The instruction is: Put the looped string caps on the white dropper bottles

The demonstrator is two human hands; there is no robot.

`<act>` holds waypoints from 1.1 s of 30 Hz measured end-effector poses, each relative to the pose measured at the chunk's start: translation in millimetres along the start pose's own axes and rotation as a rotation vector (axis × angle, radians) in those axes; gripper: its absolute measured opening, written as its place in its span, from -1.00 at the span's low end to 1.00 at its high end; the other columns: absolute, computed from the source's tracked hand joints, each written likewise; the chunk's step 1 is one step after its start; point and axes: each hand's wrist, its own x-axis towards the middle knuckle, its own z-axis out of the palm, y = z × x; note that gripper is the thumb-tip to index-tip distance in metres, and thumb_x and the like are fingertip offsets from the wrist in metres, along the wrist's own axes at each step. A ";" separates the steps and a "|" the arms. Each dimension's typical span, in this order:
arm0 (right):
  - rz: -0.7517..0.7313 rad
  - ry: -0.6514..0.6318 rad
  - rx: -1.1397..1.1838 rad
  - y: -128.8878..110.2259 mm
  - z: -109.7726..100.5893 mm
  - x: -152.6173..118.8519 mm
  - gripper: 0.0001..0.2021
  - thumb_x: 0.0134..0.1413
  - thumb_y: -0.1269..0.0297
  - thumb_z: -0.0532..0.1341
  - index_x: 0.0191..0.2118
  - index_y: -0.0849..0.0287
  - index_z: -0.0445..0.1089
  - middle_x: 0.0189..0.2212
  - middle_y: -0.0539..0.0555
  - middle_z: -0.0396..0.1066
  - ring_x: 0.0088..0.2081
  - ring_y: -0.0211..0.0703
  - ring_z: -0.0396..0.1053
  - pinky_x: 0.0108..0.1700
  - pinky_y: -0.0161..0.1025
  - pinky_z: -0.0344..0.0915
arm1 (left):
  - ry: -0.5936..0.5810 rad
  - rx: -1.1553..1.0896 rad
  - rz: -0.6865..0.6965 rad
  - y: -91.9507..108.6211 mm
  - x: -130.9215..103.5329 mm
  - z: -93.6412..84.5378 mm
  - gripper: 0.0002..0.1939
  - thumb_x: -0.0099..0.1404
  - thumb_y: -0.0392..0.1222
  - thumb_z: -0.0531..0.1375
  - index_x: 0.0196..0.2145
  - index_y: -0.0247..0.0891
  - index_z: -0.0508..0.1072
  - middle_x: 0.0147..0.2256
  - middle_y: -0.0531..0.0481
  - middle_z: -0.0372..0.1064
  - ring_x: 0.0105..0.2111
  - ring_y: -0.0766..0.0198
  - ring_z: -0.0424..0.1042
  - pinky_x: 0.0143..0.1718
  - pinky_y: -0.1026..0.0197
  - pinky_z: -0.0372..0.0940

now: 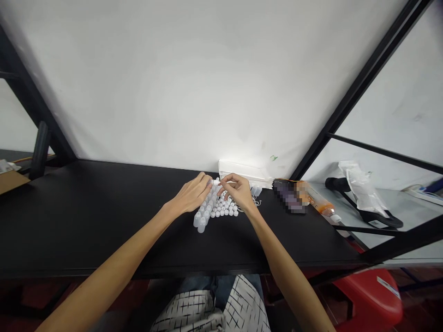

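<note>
My left hand (194, 193) is curled around a small translucent plastic bottle, largely hidden by its fingers. The bottle's white top (216, 182) points right, toward my right hand (238, 190). Thumb and forefinger of that hand are pinched together at this white end; whatever lies between them is too small to make out. Below my left hand, several similar bottles (201, 224) stand upright in close rows. Many small white caps (226, 212) are spread right beside the rows, under my right hand.
White looped strings (256, 201) lie right of the caps. A stack of white sheets or bags (244, 171) rests against the wall. Farther right are a blurred dark packet (290, 197) and an orange-labelled drink bottle (320, 203). Black frame posts (346, 103) bound the black table (104, 216).
</note>
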 end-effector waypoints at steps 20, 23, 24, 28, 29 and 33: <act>-0.010 -0.076 -0.024 -4.4 -6.5 1.5 -0.67 -0.08 0.07 0.38 -0.29 0.25 0.48 -0.56 0.03 0.41 -0.49 -0.17 0.42 -0.51 -0.25 0.42 | 0.203 0.074 0.141 2.9 1.3 1.8 -0.77 0.45 -0.16 -0.01 -0.07 -0.29 0.35 -0.15 -0.08 0.35 -0.35 0.29 0.40 -0.43 0.27 0.24; -0.011 -0.078 -0.088 -1.7 -7.1 2.3 -0.65 0.01 -0.01 0.31 -0.41 0.23 0.43 -0.55 0.02 0.36 -0.55 -0.24 0.35 -0.60 -0.33 0.26 | 0.265 0.051 0.200 2.5 1.5 3.4 -0.81 0.42 -0.18 0.05 -0.09 -0.30 0.37 -0.15 -0.09 0.38 -0.31 0.27 0.43 -0.39 0.27 0.27; -0.011 -0.070 -0.112 -0.8 -7.1 2.4 -0.63 0.04 -0.03 0.28 -0.46 0.23 0.40 -0.57 0.01 0.34 -0.57 -0.27 0.32 -0.60 -0.35 0.21 | 0.283 0.047 0.221 2.5 1.4 4.0 -0.82 0.42 -0.19 0.06 -0.11 -0.30 0.38 -0.16 -0.09 0.40 -0.32 0.27 0.43 -0.38 0.27 0.28; 0.015 -0.027 -0.162 1.3 -5.9 3.0 -0.52 0.08 -0.09 0.22 -0.62 0.22 0.29 -0.71 -0.05 0.20 -0.64 -0.34 0.16 -0.57 -0.34 0.14 | 0.328 0.061 0.275 4.0 0.8 5.9 -0.82 0.40 -0.18 0.09 -0.14 -0.31 0.41 -0.21 -0.08 0.43 -0.42 0.31 0.41 -0.42 0.27 0.27; 0.018 -0.017 -0.173 1.6 -5.4 3.1 -0.50 0.09 -0.10 0.21 -0.63 0.22 0.28 -0.72 -0.06 0.17 -0.65 -0.35 0.13 -0.57 -0.34 0.12 | 0.336 0.067 0.284 4.2 0.7 6.4 -0.82 0.40 -0.17 0.09 -0.14 -0.31 0.41 -0.22 -0.09 0.43 -0.43 0.32 0.40 -0.42 0.27 0.27; -0.039 0.048 -0.138 1.7 -2.9 3.2 -0.63 0.06 -0.04 0.27 -0.47 0.20 0.32 -0.63 -0.08 0.25 -0.67 -0.38 0.17 -0.60 -0.37 0.11 | 0.364 0.081 0.294 4.0 1.1 8.1 -0.80 0.41 -0.16 0.08 -0.14 -0.30 0.42 -0.22 -0.09 0.44 -0.38 0.30 0.43 -0.42 0.28 0.28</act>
